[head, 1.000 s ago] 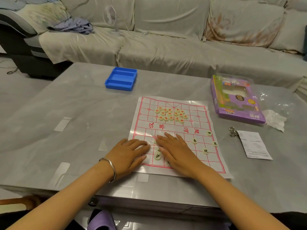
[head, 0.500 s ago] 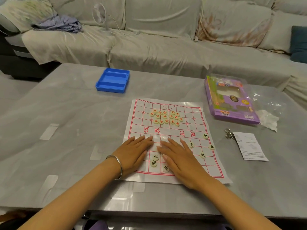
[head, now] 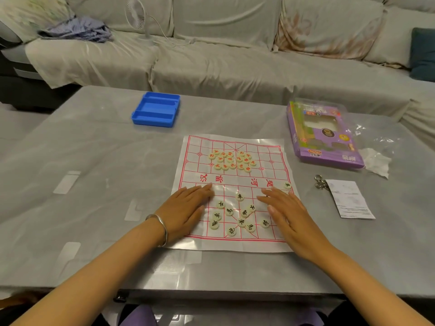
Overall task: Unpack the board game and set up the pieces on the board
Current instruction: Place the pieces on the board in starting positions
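Both hands lie flat and open on the board [head: 233, 191] on the desk [head: 94, 184], holding nothing: left hand [head: 186, 211] at its left edge, right hand [head: 286, 212] toward its right. The black-marked pieces [head: 235, 215] lie loose between them; the red-marked pieces [head: 231, 159] cluster farther up.

Both forearms are left bare, with no sleeves seen. A plain silver bangle [head: 161, 228] is worn on the left wrist (a smooth, narrow band), and purple fabric [head: 138, 315] is glimpsed at the lap.
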{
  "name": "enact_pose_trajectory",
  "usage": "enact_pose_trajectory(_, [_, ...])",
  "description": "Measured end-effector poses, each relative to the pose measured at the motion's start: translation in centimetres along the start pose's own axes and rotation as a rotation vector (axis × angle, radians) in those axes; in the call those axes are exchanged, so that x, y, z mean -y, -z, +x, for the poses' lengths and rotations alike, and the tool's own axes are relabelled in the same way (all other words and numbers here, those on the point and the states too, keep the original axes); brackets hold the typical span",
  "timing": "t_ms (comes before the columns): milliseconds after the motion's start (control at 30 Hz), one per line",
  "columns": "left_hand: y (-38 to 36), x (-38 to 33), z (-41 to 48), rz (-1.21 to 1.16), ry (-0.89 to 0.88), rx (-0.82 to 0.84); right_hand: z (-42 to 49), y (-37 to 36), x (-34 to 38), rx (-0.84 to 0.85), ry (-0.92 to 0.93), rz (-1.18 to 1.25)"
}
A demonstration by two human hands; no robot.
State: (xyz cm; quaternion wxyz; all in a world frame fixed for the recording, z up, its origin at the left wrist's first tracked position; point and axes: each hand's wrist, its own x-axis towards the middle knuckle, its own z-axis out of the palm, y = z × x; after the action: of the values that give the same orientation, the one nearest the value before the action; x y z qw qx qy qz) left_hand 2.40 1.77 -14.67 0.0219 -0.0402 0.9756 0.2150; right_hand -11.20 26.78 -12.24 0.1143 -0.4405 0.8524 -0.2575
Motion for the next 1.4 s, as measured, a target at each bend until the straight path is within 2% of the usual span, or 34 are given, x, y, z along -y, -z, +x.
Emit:
enact_pose_trajectory(100, [0.8,-0.5,-0.1,0.006,0.006,-0.052,-0.2,-0.5,0.0,-0.008,0.015,0.024])
enact_pose_trajectory(233, [1.1,-2.2,-1.0,-0.023,0.067,-0.216,-0.4,-0.9,0.2,-0.006,0.037,0.017])
enact_pose_trajectory(367, [0.2,-3.5,-1.4,-0.011,0.155,-0.141,-0.5,-0.9,0.6,-0.006,0.042,0.035])
enact_pose_trajectory(667, [-0.6,-5.1,-1.3,-0.034,0.180,-0.200,-1.5,-2.2,0.9,0.066,0.152,-0.086])
enact_pose_trajectory(833, [-1.2,-6.8,-0.8,0.024,0.086,-0.217,-1.4,-1.2,0.4,-0.044,0.049,-0.042])
enact_pose_trajectory(933, [-1.7,-7.0,-0.6,0.028,0.100,-0.188,-1.3,-0.8,0.2,-0.077,0.006,-0.015])
enact_pose_trajectory(1033, [-1.2,-6.9,-0.5,-0.050,0.112,-0.210,-1.3,-0.8,0.3,-0.068,0.001,-0.002])
enact_pose_trajectory(1133, [1.2,-5.6,-0.5,-0.255,0.193,-0.362,-0.9,-1.0,0.8,-0.054,0.010,0.020])
enact_pose_trajectory(1200, [2.7,-4.1,-0.7,-0.296,0.267,-0.410,-0.6,-1.3,1.1,-0.046,0.019,0.023])
enact_pose_trajectory(1400, [3.0,-1.2,-1.1,-0.075,0.396,-0.171,0.4,-2.1,1.6,-0.035,0.063,0.023])
